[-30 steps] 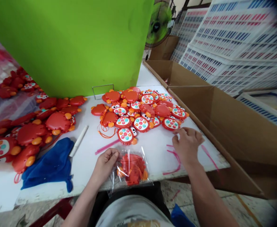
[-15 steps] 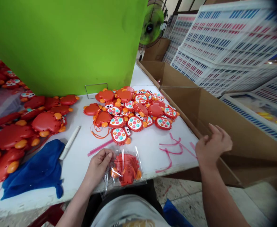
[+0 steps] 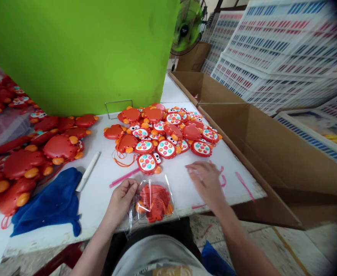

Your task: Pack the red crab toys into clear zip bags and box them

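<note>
At the table's front edge lies a clear plastic bag [image 3: 170, 191] with a red and orange crab-like toy [image 3: 156, 199] inside. My left hand [image 3: 124, 197] pinches the upper left corner of this bag between thumb and fingers. Over the table to the right of the bag is my right hand [image 3: 205, 180], fingers stretched out and holding nothing. Beyond both hands sits a pile of the same toys [image 3: 166, 148], some showing white faces with coloured buttons, others their red backs. A pink strip [image 3: 124, 178] lies just past my left hand.
On the left are more toys [image 3: 23, 164], a blue cloth [image 3: 51, 203] and a white marker-like stick [image 3: 88, 171]. A green panel [image 3: 84, 57] stands behind. Open cardboard boxes [image 3: 228, 122] adjoin the table's right side, with stacked white crates [image 3: 268, 57] and a fan [image 3: 184, 30] beyond.
My right hand has moved left from beside the cardboard box to over the table, nearer the bag. My left hand keeps its pinch on the bag. The view has shifted slightly.
</note>
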Motion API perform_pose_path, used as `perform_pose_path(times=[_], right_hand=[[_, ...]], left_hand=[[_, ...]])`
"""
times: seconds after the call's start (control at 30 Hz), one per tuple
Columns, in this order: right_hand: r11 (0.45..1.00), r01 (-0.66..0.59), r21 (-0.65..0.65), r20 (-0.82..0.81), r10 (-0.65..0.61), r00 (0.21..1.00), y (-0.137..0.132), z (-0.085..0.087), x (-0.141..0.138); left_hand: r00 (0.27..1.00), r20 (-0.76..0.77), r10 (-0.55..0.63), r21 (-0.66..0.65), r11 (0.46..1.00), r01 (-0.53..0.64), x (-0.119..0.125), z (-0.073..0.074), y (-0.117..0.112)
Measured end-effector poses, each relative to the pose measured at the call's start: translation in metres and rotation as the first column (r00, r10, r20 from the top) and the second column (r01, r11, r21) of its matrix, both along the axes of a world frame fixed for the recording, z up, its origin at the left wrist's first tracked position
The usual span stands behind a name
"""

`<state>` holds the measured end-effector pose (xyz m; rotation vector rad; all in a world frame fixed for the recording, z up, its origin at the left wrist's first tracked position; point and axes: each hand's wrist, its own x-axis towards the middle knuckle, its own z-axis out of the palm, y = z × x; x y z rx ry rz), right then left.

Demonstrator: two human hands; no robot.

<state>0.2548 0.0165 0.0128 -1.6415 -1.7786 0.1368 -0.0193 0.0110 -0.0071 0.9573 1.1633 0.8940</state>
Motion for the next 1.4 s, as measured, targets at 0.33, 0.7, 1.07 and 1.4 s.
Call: perform_pose_path(times=[0.33,0.7,1.07,1.4], right_hand=[[0.901,-0.326,-0.285,-0.399,0.198,0.895,0.007,-0.018,-0.054],[0.908,-0.313,-0.278,-0.685,0.041,0.727,0.003,-0.019,-0.047],[0.886,-0.358,-0.295,-0.457,0.198,0.867,0.005,-0.007,-0.06],[0.628,0.648,0.431,-0.681,-0.245,0.691,0.016,0.038,0.021]], left_hand=[[0.994,0.092,0.061,-0.087,0.995,-0.053,-0.002,0.002,-0.002],[0.969,0.203,0.139,-0.125,0.985,-0.115,-0.009,0.005,0.0],[0.927,0.312,0.209,-0.057,0.978,-0.202,-0.004,0.015,-0.002],[0.995,-0.094,-0.02,-0.01,1.0,0.02,-0.001,0.011,-0.006]])
